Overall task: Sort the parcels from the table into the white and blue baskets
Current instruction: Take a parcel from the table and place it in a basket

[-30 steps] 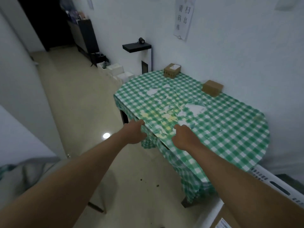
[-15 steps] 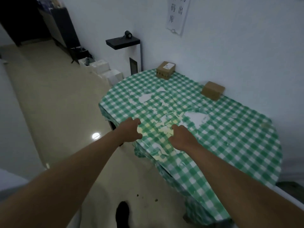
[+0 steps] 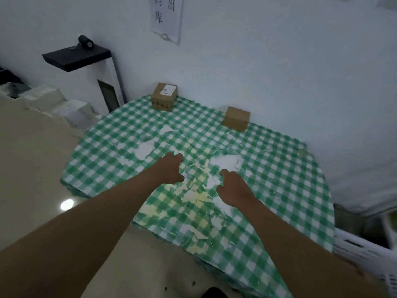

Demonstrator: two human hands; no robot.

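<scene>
Parcels: two brown boxes at the table's far edge by the wall, one labelled (image 3: 164, 96) at upper centre, one plain (image 3: 235, 118) to its right.
Left hand (image 3: 169, 169): your fingers loosely curled over the checked cloth (image 3: 279, 168), holding nothing.
Right hand (image 3: 233, 189): same, relaxed, empty, mid-frame.
White basket (image 3: 365, 258): lower right, beside the table.
Around: black shelf (image 3: 76, 58), upper left.

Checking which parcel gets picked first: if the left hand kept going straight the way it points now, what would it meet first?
The left hand points up the checked tablecloth toward the labelled parcel by the wall. Nothing but cloth seems to lie between; depth is hard to judge. The plain parcel sits off to the right.
</scene>
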